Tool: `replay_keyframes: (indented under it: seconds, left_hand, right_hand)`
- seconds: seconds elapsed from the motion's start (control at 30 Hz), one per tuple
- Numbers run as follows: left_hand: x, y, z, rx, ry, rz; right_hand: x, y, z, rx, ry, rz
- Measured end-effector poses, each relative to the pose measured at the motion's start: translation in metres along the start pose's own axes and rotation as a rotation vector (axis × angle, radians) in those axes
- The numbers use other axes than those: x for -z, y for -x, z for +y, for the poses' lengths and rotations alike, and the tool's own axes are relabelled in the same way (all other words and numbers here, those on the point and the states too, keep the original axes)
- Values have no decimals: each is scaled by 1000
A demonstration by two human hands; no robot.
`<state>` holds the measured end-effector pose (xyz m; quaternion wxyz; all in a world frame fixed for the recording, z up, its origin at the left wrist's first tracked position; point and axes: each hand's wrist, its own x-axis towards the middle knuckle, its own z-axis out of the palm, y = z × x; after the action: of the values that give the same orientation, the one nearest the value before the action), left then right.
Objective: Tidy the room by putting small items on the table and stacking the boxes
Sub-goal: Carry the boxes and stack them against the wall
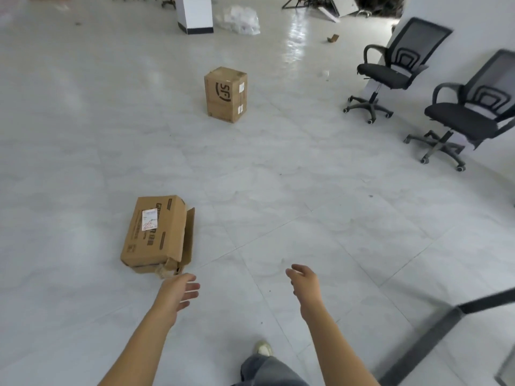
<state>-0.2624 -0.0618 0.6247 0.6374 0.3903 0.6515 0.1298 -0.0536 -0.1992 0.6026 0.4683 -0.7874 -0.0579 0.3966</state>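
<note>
Pale grey glossy tiled floor (306,190) is seen throughout. At lower left, a flat-lying brown cardboard box with an open end flap (156,235) is laid on it. The left grip (178,292) is held near its corner, fingers relaxed, empty. A white square pillar (195,13) is seen at the back. An upright brown cardboard box marked SF (225,94) is stood mid-floor, well apart from the first. The right grip (305,282) is held loose, empty. A black mesh office chair (390,71) and a second black chair (471,118) are placed by the right wall.

1. Floor (278,190): pale grey-white tiles, kinda marbled.
2. Near box (164,240): brown cardboard, white label with a red scribble.
3. Far box (225,94): same brown, dark SF logo.
4. Chairs (390,75): both black, mesh backs.
5. Pillar (195,12): white, black base band.
6. Trousers (267,369): grey-blue; shoe (263,349) off-white.
</note>
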Motion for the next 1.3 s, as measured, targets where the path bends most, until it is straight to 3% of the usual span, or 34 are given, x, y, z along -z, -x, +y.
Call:
replay_keyframes:
  seconds: [0.17, 0.27, 0.43, 0.6, 0.87, 1.07, 1.17, 1.3]
  left_hand:
    - [-74, -26, 67, -89, -30, -68]
    - [-92, -43, 79, -52, -27, -84]
    - [-75, -93, 111, 66, 108, 0]
    - [-49, -178, 180, 127, 233, 19]
    - [-44, -303, 335, 0, 262, 34]
    - [-70, -352, 371, 28, 224, -42]
    - [-79, -375, 384, 123, 207, -26]
    - [-78, -419, 445, 82, 230, 69]
  right_hand:
    - [19, -74, -57, 41, 0, -19]
    - [6, -102, -63, -16, 49, -81]
    - [-29, -153, -101, -31, 151, -163]
    - [-69, -222, -168, 11, 199, -140]
    - [-125, -318, -279, 29, 179, -58]
    - [-160, -366, -309, -30, 226, -54]
    - [-176, -407, -332, -60, 259, -70]
    - [-202, -474, -388, -15, 220, -119]
